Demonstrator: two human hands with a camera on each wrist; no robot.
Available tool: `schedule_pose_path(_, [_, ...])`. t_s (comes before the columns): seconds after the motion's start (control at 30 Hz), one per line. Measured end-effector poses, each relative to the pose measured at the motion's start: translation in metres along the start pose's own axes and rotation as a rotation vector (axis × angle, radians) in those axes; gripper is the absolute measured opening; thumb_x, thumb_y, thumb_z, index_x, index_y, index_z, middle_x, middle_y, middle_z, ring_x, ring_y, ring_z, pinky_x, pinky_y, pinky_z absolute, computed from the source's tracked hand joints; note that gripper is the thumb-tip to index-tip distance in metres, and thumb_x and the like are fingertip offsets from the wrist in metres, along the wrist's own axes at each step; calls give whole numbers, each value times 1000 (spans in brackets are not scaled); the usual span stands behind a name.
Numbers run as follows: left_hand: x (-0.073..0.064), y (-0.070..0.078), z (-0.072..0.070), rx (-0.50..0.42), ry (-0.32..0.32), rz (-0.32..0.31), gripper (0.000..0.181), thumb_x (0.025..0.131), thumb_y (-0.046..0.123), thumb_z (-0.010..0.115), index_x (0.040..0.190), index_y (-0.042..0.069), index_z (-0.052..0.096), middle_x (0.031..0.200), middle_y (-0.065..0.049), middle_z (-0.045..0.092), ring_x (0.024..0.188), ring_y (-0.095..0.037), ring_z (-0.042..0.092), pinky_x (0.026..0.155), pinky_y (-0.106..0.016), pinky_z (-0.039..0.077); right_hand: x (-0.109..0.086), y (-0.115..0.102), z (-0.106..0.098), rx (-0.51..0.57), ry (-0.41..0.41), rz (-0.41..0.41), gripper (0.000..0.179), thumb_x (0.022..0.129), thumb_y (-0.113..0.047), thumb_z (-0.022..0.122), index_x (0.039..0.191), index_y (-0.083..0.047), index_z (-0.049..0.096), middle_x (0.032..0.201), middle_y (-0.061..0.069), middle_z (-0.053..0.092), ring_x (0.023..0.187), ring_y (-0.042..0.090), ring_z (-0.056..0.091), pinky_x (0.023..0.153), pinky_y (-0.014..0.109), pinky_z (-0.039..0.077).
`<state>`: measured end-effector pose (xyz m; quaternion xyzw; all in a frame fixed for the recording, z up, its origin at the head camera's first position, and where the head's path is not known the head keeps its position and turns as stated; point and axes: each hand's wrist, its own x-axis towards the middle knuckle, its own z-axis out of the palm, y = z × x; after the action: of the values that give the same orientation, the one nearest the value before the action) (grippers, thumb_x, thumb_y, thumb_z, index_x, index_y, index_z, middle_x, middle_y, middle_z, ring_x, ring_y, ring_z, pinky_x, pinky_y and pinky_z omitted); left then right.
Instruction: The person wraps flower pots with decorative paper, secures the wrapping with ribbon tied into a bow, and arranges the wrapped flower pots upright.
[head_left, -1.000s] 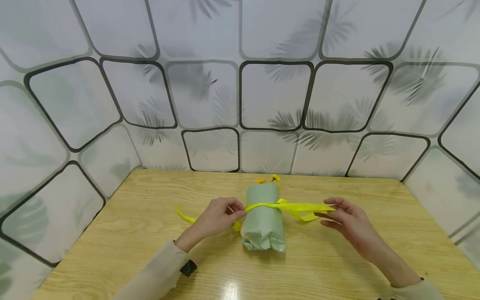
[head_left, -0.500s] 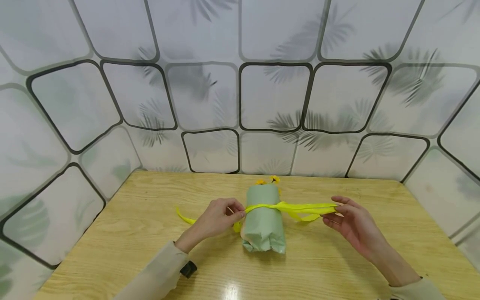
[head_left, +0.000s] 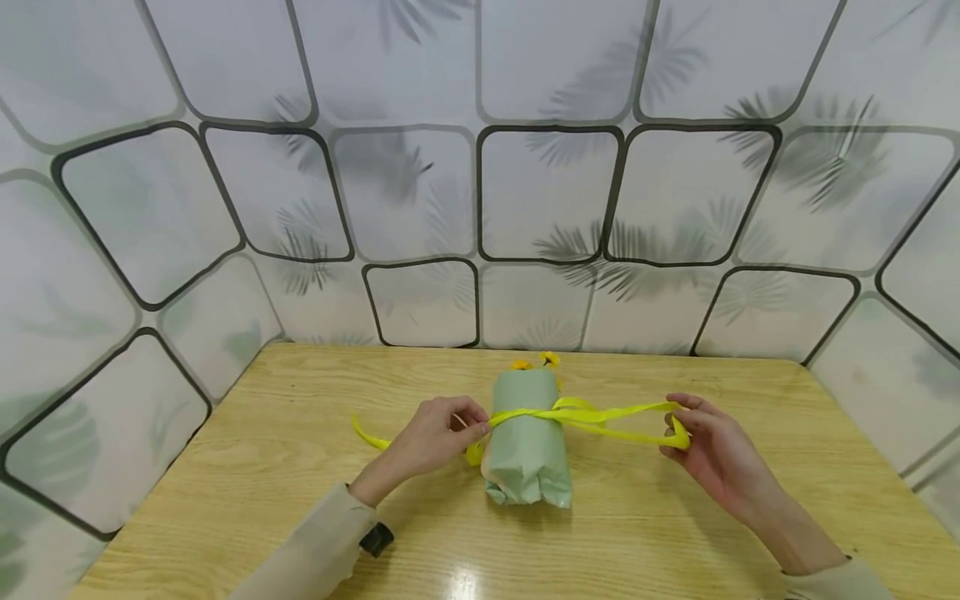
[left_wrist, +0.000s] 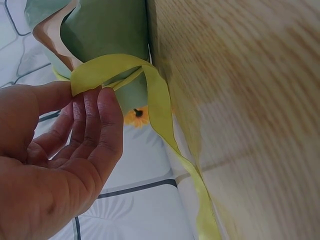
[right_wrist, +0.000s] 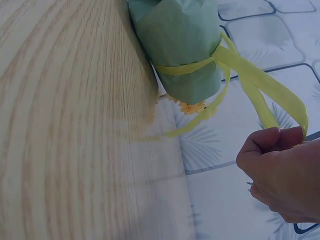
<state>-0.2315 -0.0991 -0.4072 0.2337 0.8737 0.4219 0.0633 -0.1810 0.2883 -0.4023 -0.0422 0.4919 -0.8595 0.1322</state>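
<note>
A bouquet wrapped in pale green paper (head_left: 527,454) lies on the table, with orange-yellow flowers (head_left: 550,359) showing at its far end. Around its middle runs a yellow ribbon (head_left: 517,413). My left hand (head_left: 437,435) pinches the ribbon between thumb and fingers at the bouquet's left side; a loose tail hangs from there in the left wrist view. Off to the right, my right hand (head_left: 716,458) pinches a loop of ribbon, whose two strands stretch back to the wrapping. The right wrist view shows thumb and forefinger (right_wrist: 262,142) closed on this loop.
The wooden table (head_left: 300,517) reaches back to a patterned curtain-like wall (head_left: 555,192) that also encloses both sides. A dark band (head_left: 377,538) sits at the left sleeve cuff.
My right hand has shifted slightly right and its fingers have closed in. The ribbon strands there, lying together before, are now spread into a loop. My left hand has stayed put.
</note>
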Motion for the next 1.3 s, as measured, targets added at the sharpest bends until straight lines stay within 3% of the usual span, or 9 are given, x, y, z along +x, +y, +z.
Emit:
schedule_pose_path(0.17, [-1, 0, 0, -1, -5, 2, 11, 102, 22, 64, 103, 15, 73, 93, 0, 71, 72, -11, 64, 58, -26, 53, -1, -1, 0, -47, -21, 10, 31, 111, -9, 33, 103, -19, 61, 95, -4, 57, 78, 10, 55, 79, 29, 54])
schedule_pose_path(0.4, [-2, 1, 0, 3, 0, 4, 11, 102, 22, 64, 102, 15, 73, 92, 0, 71, 72, -11, 64, 58, -26, 53, -3, -2, -1, -81, -136, -17, 43, 110, -3, 31, 118, -12, 73, 100, -5, 61, 81, 11, 58, 84, 28, 53])
schedule_pose_path(0.57, [-2, 1, 0, 8, 2, 7, 12, 102, 22, 64, 103, 16, 73, 92, 1, 71, 71, -10, 64, 57, -26, 52, -5, -1, 8, -466, -33, -85, 45, 101, 3, 58, 136, -24, 57, 112, -2, 50, 88, 5, 59, 83, 24, 56])
schedule_pose_path(0.67, [-2, 1, -1, 10, 3, 9, 12, 102, 22, 64, 103, 16, 73, 92, 1, 71, 71, -10, 64, 57, -26, 52, -4, 2, 16, -741, 24, -132, 56, 91, 0, 74, 136, -20, 47, 117, 5, 39, 82, 6, 51, 70, 24, 53])
schedule_pose_path(0.8, [-2, 1, -1, 16, 8, 15, 11, 102, 22, 64, 103, 16, 73, 92, 1, 71, 70, -10, 63, 57, -25, 52, -1, 10, 23, -1175, 3, -346, 47, 84, -7, 84, 120, -15, 56, 119, 15, 39, 68, 7, 40, 57, 24, 41])
schedule_pose_path(0.9, [-2, 2, -1, 19, 8, 15, 11, 102, 22, 64, 102, 16, 73, 92, 1, 71, 70, -10, 63, 57, -25, 52, 1, 17, 25, -1388, -12, -506, 34, 81, -12, 87, 106, -23, 67, 121, 21, 47, 60, 2, 34, 55, 22, 36])
schedule_pose_path(1.07, [-2, 2, -1, 15, 4, 18, 11, 102, 22, 64, 103, 15, 73, 92, 0, 71, 71, -10, 63, 57, -25, 52, 5, 25, 28, -1468, -11, -591, 26, 79, -11, 88, 95, -28, 76, 119, 21, 56, 64, -1, 42, 55, 20, 35])
schedule_pose_path(1.2, [0, 2, -1, -3, -1, 15, 11, 102, 21, 64, 102, 15, 74, 92, 0, 71, 71, -11, 64, 58, -25, 52, 5, 27, 31, -1501, 21, -608, 24, 80, -9, 86, 87, -30, 76, 115, 16, 60, 72, 10, 54, 55, 21, 39])
schedule_pose_path(1.3, [0, 1, -2, -12, -4, 11, 12, 102, 22, 64, 103, 15, 74, 92, 0, 71, 71, -11, 64, 58, -26, 53, 3, 27, 32, -1536, 47, -610, 25, 80, -10, 86, 84, -32, 75, 118, 15, 62, 93, 25, 61, 68, 33, 49])
